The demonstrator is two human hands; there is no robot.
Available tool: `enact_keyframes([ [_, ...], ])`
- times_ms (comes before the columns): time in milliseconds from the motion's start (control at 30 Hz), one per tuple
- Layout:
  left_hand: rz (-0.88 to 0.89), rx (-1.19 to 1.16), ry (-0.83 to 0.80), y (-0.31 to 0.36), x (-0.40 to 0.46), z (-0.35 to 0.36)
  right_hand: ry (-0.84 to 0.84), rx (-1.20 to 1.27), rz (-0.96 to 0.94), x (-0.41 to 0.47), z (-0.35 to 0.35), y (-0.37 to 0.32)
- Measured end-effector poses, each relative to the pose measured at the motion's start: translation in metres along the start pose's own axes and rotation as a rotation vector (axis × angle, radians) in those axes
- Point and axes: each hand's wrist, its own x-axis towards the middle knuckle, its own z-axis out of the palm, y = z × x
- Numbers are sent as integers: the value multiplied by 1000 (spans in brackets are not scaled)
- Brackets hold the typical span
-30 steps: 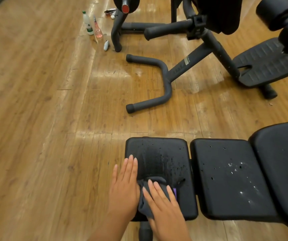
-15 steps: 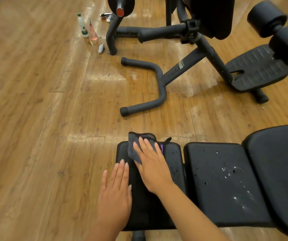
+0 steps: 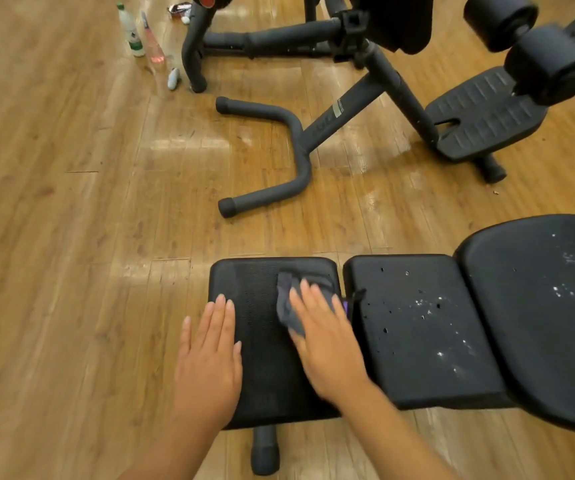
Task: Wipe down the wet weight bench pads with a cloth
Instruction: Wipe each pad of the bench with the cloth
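Note:
The black weight bench has three pads in a row. My right hand (image 3: 327,344) presses a dark grey cloth (image 3: 288,306) flat onto the right half of the leftmost pad (image 3: 258,375). A purple tag of the cloth shows at the pad's right edge. My left hand (image 3: 208,358) lies flat on the same pad's left edge, fingers together, holding nothing. Water drops dot the middle pad (image 3: 417,327) and the large right pad (image 3: 549,306).
A black exercise machine frame (image 3: 300,147) with a foot plate (image 3: 483,116) stands on the wooden floor beyond the bench. Two bottles (image 3: 140,36) and a small white object (image 3: 173,79) sit on the floor at the far left. The bench's foot (image 3: 264,452) pokes out below.
My right hand swept the cloth from the pad's near edge up to its far edge, then to the right and slightly back. My left hand stayed on the pad's left edge.

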Motion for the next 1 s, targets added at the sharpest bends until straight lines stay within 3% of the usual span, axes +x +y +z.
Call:
enact_keyframes([
  [167, -12, 9, 10, 1, -1, 3, -72, -12, -3, 54, -10, 16],
  [367, 3, 24, 4, -3, -3, 0, 8, 222, 72, -24, -3, -2],
  [467, 9, 29, -3, -4, -4, 0, -81, 184, 40, -79, 9, -8],
  [600, 15, 19, -17, -4, -5, 0, -132, 142, -1, -88, 14, 1],
  [767, 15, -17, -19, -1, -5, 0, 2, 428, 78, -38, -4, 17],
  [900, 17, -34, -10, -1, -1, 4, -19, 724, 214, 42, -21, 31],
  [1000, 10, -39, -4, -4, 0, 6, 4, 753, 268, 57, -19, 32],
])
